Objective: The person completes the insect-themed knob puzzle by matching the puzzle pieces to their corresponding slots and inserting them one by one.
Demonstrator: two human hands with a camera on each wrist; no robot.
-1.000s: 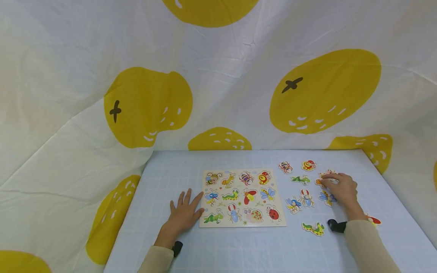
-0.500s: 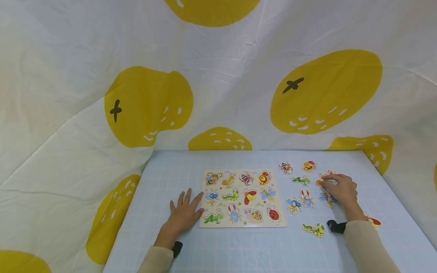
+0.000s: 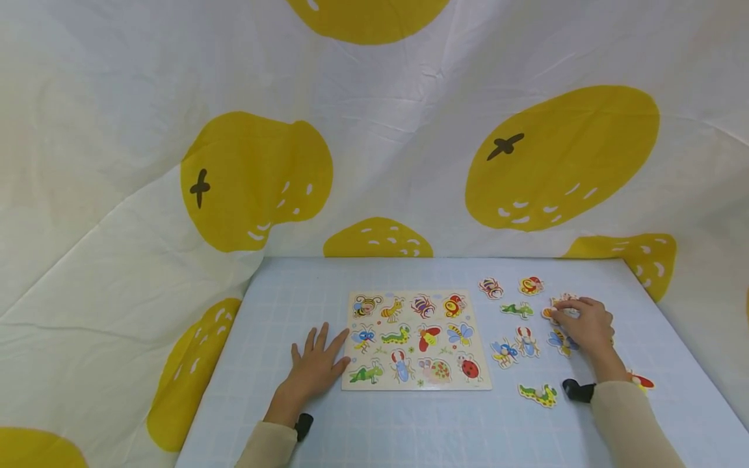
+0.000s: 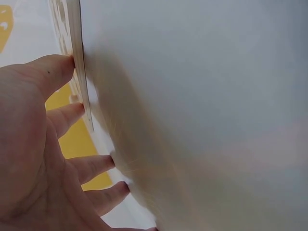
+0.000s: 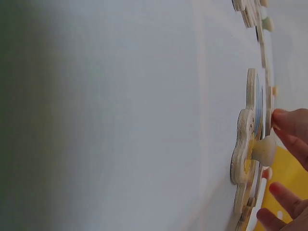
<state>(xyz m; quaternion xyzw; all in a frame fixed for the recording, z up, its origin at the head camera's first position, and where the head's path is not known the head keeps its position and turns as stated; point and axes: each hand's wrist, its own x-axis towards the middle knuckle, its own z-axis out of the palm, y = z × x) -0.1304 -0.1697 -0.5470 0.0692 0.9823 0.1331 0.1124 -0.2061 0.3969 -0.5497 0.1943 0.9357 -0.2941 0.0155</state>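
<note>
A flat wooden puzzle board (image 3: 487,382) printed with colourful insects lies mid-table in the head view. My left hand (image 3: 316,367) rests beside its left edge, fingers spread; in the left wrist view the thumb (image 4: 60,70) and index fingertip meet the board's edge (image 4: 77,57). Over the loose pieces at the right, my right hand (image 3: 588,325) pinches an orange-striped insect puzzle piece (image 3: 547,313) between thumb and index finger. The hand partly covers a blue-winged dragonfly piece (image 3: 560,340). In the right wrist view, a knobbed winged piece (image 5: 245,144) stands nearer the camera than the fingertips (image 5: 284,118).
Around the right hand lie a spider piece (image 3: 490,288), a grasshopper piece (image 3: 517,310), a stag beetle piece (image 3: 527,342), a caterpillar piece (image 3: 538,394) and several others. A red-winged piece (image 3: 642,381) shows past the right sleeve. A fruit-print curtain (image 3: 386,162) closes off the table's back.
</note>
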